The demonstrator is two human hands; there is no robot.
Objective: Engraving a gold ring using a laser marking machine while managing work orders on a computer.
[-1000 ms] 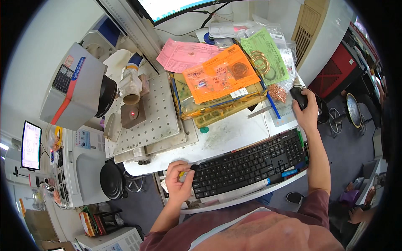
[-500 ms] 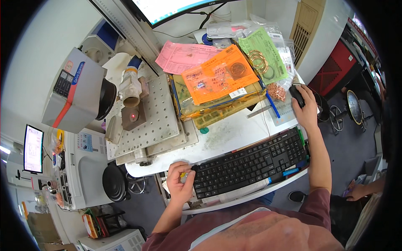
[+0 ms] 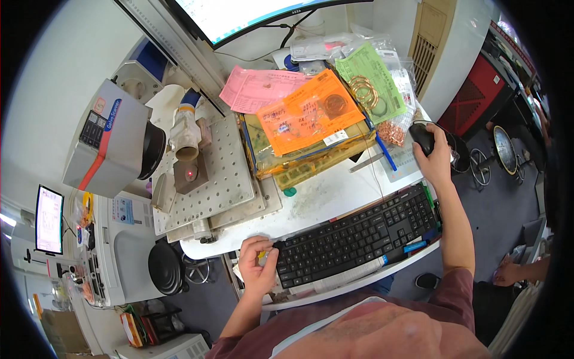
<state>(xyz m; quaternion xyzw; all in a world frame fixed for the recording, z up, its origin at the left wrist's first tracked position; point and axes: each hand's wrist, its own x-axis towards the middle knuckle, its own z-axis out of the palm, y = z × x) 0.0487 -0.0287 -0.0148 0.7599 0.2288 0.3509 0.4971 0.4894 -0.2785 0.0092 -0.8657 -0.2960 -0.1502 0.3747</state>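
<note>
My right hand (image 3: 433, 155) is closed over a black mouse (image 3: 423, 137) at the desk's right end, beside a blue pen (image 3: 386, 152). My left hand (image 3: 258, 266) rests at the left end of the black keyboard (image 3: 353, 236) with fingers curled; a small yellow thing shows by its fingers, and what it holds, if anything, is unclear. Orange (image 3: 305, 116), pink (image 3: 257, 87) and green (image 3: 365, 66) slips lie on a stack of trays, with gold-coloured rings (image 3: 363, 91) and a bag of copper-coloured pieces (image 3: 391, 133) among them.
A laser head (image 3: 110, 152) overhangs a perforated plate (image 3: 230, 197) bearing a metal block (image 3: 190, 179) with a red dot. A monitor (image 3: 245, 15) stands behind. A black stool (image 3: 164, 266) is at left. Another person's hand (image 3: 508, 272) shows at lower right.
The view has shifted slightly, so the desk appears a little lower. The other person's hand at right has moved upward. My hands keep their places on mouse and keyboard.
</note>
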